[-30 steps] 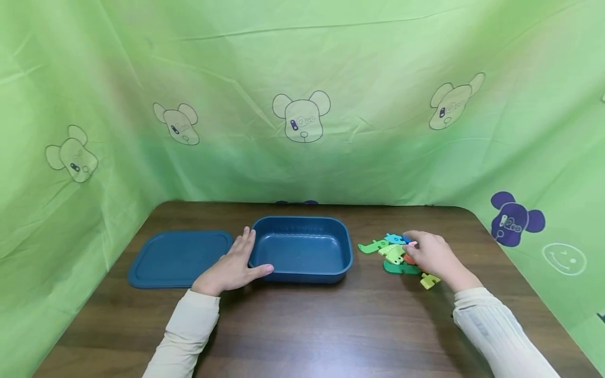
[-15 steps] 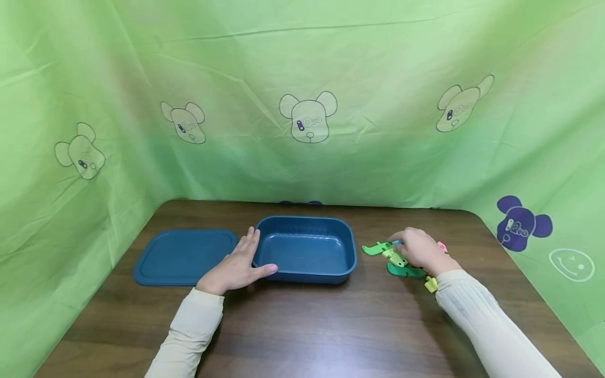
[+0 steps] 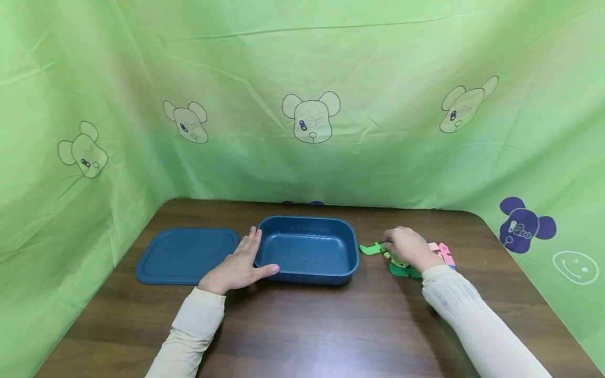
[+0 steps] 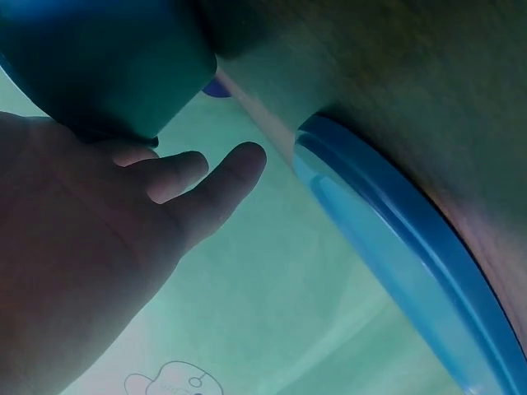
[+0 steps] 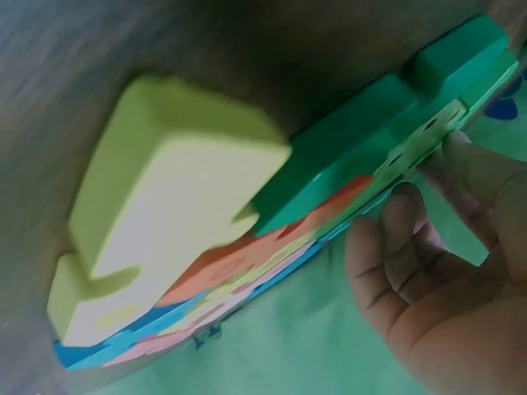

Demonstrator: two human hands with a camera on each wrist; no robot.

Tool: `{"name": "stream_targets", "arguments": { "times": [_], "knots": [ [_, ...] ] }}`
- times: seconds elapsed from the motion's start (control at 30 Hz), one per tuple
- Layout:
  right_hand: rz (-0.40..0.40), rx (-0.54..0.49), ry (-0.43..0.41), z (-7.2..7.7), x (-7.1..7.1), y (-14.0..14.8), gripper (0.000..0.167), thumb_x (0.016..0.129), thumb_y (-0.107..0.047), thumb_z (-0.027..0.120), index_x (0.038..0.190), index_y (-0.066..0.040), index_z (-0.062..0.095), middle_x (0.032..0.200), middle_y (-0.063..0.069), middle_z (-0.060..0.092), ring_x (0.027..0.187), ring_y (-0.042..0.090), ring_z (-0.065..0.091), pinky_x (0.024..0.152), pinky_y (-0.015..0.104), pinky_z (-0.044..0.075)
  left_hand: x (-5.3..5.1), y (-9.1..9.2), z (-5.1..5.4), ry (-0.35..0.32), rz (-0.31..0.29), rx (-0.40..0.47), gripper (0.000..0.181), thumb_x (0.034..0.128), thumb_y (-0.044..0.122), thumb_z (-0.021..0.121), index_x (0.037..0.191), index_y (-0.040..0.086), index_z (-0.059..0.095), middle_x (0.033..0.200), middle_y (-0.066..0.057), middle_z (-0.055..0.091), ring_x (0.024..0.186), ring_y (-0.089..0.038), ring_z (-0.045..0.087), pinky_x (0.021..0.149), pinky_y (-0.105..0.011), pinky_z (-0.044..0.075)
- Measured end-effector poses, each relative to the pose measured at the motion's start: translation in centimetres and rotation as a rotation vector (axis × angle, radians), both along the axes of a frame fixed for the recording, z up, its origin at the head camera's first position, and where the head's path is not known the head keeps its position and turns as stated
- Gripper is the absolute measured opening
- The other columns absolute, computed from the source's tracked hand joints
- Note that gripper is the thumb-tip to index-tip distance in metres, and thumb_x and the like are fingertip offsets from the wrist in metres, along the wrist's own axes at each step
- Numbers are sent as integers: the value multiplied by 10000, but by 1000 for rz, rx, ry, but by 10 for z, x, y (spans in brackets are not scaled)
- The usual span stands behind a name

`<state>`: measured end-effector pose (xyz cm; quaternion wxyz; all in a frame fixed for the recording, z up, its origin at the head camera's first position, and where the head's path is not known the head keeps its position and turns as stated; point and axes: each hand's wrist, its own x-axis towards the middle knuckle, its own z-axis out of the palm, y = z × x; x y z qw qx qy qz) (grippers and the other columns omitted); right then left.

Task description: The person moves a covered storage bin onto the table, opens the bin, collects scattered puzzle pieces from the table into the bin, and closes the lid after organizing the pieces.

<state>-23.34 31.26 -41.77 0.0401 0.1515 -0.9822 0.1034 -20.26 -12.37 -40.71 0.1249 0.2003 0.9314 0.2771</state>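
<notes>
Now, left grip [image 3: 238,266] straight-fingered against a bare-floored blue box [image 3: 304,253], right grip [image 3: 409,248] curled at colourful pieces [image 5: 329,160], hold unclear.

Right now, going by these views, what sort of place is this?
Probably a screened-off play or recording area: green printed cloth hangs behind and beside a wood-grain table, which bears a blue tub and colourful puzzle-like pieces.

head: above, behind left fingers [image 4: 218,193] and right fingers [image 5: 375,284], facing forward-down, far | left wrist: close, past fingers; shares box [image 3: 304,252], lid [image 3: 189,255] with head | right wrist: close, facing puzzle pieces [image 5: 265,247]
</notes>
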Motion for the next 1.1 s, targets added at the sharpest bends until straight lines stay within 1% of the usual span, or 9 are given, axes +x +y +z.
{"name": "stream_targets", "arguments": {
  "times": [0.13, 0.27, 0.37, 0.43, 0.5, 0.57, 0.67, 0.9, 1.1],
  "knots": [
    [-4, -17, -33, -1, 2, -8, 216, 951, -152, 703, 752, -131, 623, 697, -4, 573, 674, 209, 554, 633, 421, 463, 1, 0, 0, -2, -2, -1, 1057, 939, 649, 584, 1627, 77, 22, 1683, -108, -64, 1525, -348, 5, 1113, -697, 143],
    [-33, -42, -89, 0, 6, -14, 235, 977, -217, 686, 769, -124, 627, 688, -5, 547, 670, 196, 515, 622, 388, 433, 0, 1, -1, 6, -4, 0, 1060, 937, 646, 591, 1626, 68, 31, 1683, -117, -59, 1524, -361, 18, 1114, -696, 143],
    [-40, -45, -96, 0, 13, -16, 181, 958, -240, 715, 917, -64, 725, 793, 31, 607, 800, 267, 566, 723, 452, 466, 0, 2, -2, 12, -8, 2, 1067, 932, 650, 596, 1625, 63, 35, 1683, -117, -60, 1523, -366, 25, 1115, -693, 143],
    [-32, -53, -95, 0, 19, -15, 232, 933, -221, 744, 1051, -23, 751, 913, 106, 650, 930, 360, 582, 818, 526, 460, 0, 2, -3, 12, -11, 5, 1073, 929, 653, 596, 1624, 62, 31, 1682, -118, -63, 1524, -362, 19, 1122, -683, 141],
    [-24, -67, -101, -1, 25, -14, 325, 914, -185, 761, 1172, 10, 730, 1070, 211, 656, 1101, 475, 545, 925, 605, 413, 0, 1, -3, 10, -15, 11, 1076, 930, 650, 598, 1623, 60, 23, 1681, -122, -68, 1523, -363, 13, 1132, -668, 135],
    [-27, -88, -107, -2, 29, -12, 355, 904, -154, 765, 1207, 24, 716, 1205, 301, 616, 1223, 552, 470, 994, 657, 355, -1, 0, -4, 12, -20, 20, 1077, 933, 647, 597, 1621, 55, 16, 1680, -131, -71, 1522, -366, 6, 1145, -645, 130],
    [-48, -115, -98, -4, 32, -10, 319, 903, -131, 758, 1179, 26, 728, 1300, 338, 577, 1330, 583, 364, 1053, 691, 279, 0, -2, -4, 19, -29, 30, 1078, 938, 643, 594, 1618, 42, 12, 1677, -145, -73, 1520, -375, 0, 1159, -614, 127],
    [-65, -89, -27, -13, 26, -12, 152, 887, -161, 777, 984, -46, 753, 1197, 280, 650, 1267, 553, 459, 984, 702, 356, 1, -6, -5, 11, -33, 21, 1105, 933, 664, 581, 1612, 33, -19, 1674, -152, -94, 1520, -368, -23, 1168, -589, 119],
    [-104, -110, -23, -13, 30, -10, 89, 886, -195, 767, 921, -115, 748, 1264, 284, 609, 1232, 523, 500, 927, 720, 383, 2, -2, -6, 11, -44, 23, 1095, 940, 640, 593, 1613, 35, -22, 1675, -159, -87, 1519, -379, -14, 1164, -598, 118]
  ]
}}
